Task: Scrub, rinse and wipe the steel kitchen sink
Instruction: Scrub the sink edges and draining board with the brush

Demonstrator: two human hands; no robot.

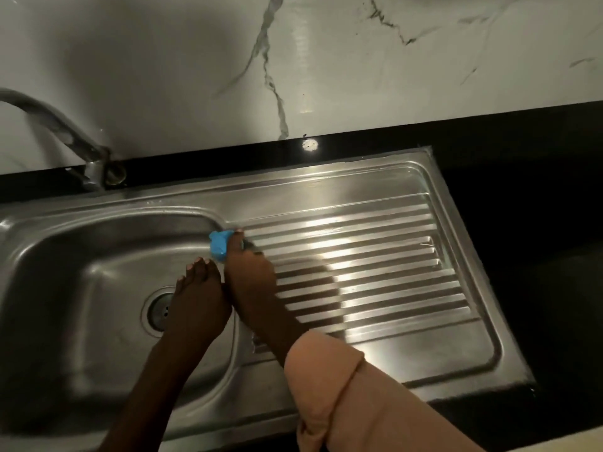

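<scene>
The steel sink (81,288) has a deep bowl on the left with a round drain (158,313) and a ribbed draining board (375,256) on the right. My right hand (251,278) grips a blue sponge (219,244) against the rim where the bowl meets the draining board. My left hand (199,288) hovers over the bowl's right side, beside the right hand, fingers loosely bent and holding nothing. A peach sleeve covers my right forearm.
A steel tap (65,132) rises from the back left and arches out of view to the left. Black countertop (538,207) surrounds the sink. A white marble-look wall (326,60) stands behind. Bright light reflects off the draining board.
</scene>
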